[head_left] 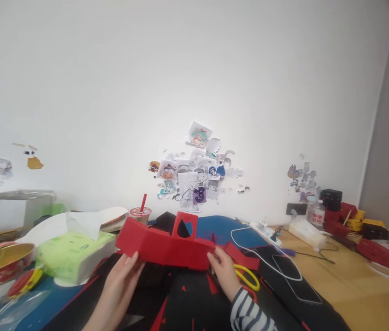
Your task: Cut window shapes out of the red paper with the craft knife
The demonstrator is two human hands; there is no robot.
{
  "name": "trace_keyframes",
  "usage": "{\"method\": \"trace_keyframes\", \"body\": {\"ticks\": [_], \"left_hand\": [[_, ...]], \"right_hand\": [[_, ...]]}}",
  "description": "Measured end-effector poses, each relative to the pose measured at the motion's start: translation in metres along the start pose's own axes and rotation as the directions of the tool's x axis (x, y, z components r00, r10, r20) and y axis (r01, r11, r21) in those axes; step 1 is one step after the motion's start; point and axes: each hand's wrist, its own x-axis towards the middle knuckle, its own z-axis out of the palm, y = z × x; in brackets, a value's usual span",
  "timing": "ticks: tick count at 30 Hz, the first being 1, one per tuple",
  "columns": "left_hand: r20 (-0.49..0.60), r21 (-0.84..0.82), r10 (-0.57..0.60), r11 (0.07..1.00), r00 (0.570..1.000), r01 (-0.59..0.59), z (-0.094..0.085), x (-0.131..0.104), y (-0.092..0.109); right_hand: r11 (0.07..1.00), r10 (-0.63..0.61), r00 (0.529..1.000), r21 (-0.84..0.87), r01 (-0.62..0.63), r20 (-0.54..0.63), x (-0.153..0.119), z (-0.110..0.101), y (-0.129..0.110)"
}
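Note:
A long piece of folded red card [166, 246] is held up in front of me, with a raised square flap that has a cut-out hole in it. My left hand [123, 280] grips its lower left edge, thumb on the front. At its right end, my right hand [223, 269] pinches the edge between thumb and fingers. Below the card, small red scraps [212, 284] lie on a black surface [194, 305]. Another red strip [242, 256] rests behind my right hand, near yellow scissor-like handles [247, 277].
On the left are a green tissue pack [73, 255] and a red-gold bowl [3, 264]. A cup with a red straw [141, 214] stands behind the card. To the right are a phone [297, 278], white cable, power strip [266, 232], bottle [316, 215] and red and black boxes [375, 250].

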Motion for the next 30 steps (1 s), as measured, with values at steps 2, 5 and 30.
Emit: {"method": "trace_keyframes", "body": {"ticks": [2, 5, 30], "left_hand": [[-0.026, 0.028, 0.008, 1.000, 1.000, -0.007, 0.001, -0.001, 0.005], [-0.074, 0.096, 0.060, 0.994, 0.995, -0.053, 0.005, -0.006, 0.009], [0.121, 0.684, 0.056, 0.719, 0.991, -0.124, -0.015, 0.003, -0.034]], "right_hand": [[0.999, 0.021, 0.999, 0.039, -0.022, 0.048, 0.000, -0.001, -0.003], [0.992, 0.051, 0.987, 0.111, -0.068, 0.154, -0.004, -0.002, -0.009], [0.955, 0.294, 0.899, -0.058, -0.292, 0.324, -0.012, 0.014, -0.013]]}}
